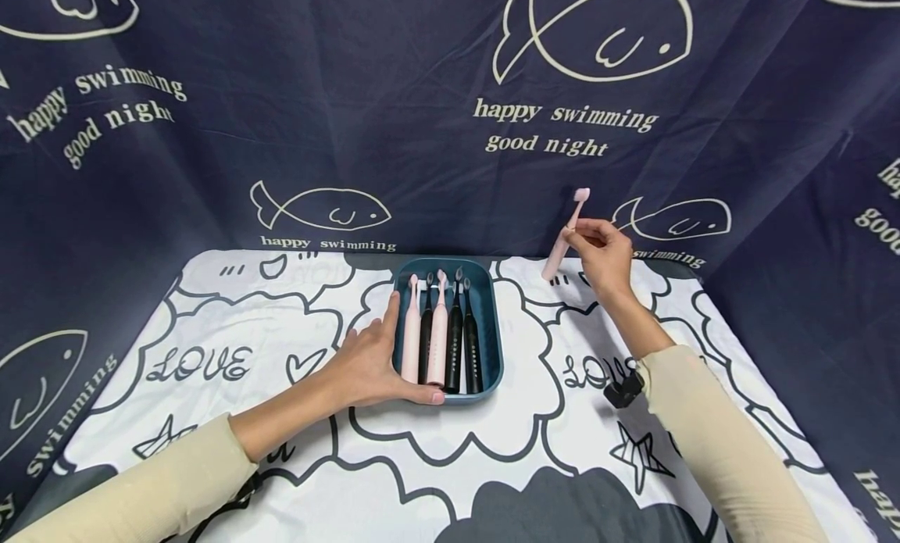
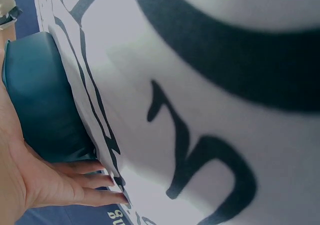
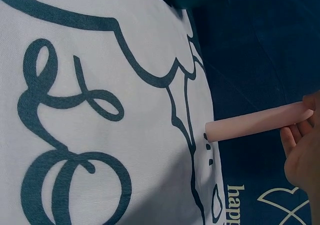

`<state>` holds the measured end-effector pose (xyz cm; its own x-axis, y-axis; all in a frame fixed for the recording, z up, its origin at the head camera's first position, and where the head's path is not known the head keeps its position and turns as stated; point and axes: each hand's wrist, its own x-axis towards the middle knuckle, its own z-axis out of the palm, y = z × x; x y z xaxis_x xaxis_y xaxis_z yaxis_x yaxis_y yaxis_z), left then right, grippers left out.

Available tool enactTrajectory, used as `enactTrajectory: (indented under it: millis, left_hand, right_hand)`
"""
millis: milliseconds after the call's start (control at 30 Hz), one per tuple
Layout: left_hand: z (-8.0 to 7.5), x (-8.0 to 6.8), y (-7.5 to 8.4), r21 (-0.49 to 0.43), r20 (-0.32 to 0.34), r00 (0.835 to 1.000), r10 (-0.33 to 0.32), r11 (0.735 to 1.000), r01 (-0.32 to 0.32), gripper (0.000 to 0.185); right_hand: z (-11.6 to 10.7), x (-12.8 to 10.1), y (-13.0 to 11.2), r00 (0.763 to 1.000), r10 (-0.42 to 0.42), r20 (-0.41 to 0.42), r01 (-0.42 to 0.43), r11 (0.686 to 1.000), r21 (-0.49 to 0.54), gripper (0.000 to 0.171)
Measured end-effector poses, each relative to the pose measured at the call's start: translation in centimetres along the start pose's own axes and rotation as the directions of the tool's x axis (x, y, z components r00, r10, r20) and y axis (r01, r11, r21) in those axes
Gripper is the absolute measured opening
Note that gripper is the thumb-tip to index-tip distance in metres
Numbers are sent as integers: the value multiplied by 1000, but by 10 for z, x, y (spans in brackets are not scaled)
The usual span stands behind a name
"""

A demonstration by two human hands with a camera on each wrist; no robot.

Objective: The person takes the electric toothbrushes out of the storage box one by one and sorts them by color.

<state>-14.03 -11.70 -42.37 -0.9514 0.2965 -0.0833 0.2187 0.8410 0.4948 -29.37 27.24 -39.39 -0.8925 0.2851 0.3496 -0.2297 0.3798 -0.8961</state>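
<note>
we've got our right hand up at the far right of the table, fingers curled round the middle of a slim pink plastic electric toothbrush, brush head up and tilted toward the far side, base hanging just above the white cartoon-print tablecloth. the right wrist view shows the pink handle sticking out past the fingertips, so the grip sits fairly high on it.

our left hand lies flat and relaxed, fingers straight along the left wall of the dark teal rectangular plastic tray, thumb along its near edge. it steadies the tray, grips nothing. inside lie five more brushes side by side: two pink ones and three black ones, heads pointing far.

what could go wrong, as we see it: that pinch is light and off-centre, so the heavy base could swing and the brush could slip through the fingers onto the cloth. the tray is already pretty full, so a brush coming in at an angle could knock the others askew or land across them. and the cloth looks smooth, so if the left hand lifts, a nudge could slide the tray.
</note>
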Motion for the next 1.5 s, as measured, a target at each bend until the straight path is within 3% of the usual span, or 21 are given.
enactTrajectory:
  millis: [1133,1500]
  left_hand:
    - [-1,0,0,-18,4,1000,-7,1000,7,182]
    - [-1,0,0,-8,7,1000,-7,1000,7,181]
  right_hand:
    - [-5,-9,8,999,37,-12,-37,999,24,35]
    - [-11,-19,13,996,85,-4,-85,996,-7,38]
